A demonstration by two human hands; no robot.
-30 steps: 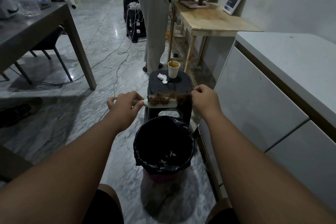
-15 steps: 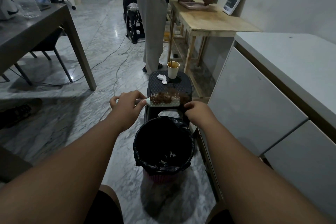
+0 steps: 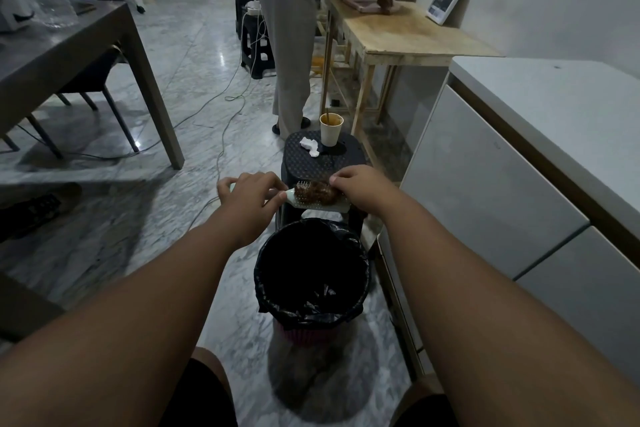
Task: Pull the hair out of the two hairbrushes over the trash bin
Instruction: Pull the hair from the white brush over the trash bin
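So, my left hand [image 3: 247,199] is wrapped round the handle of the hairbrush [image 3: 333,207], held just past the bin [image 3: 264,274] at its 12 o'clock. My right hand [image 3: 360,189] pinches the hair [image 3: 317,192]. I'd bring it over the bin and tug slowly. A second ago the right hand was pulled away at 3 o'clock; now it's back on the bristles.

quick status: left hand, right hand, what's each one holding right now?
Left hand: closed, grips the hairbrush by its handle.
Right hand: closed, fingers curled onto the hair in the bristles, apparently pinching it.
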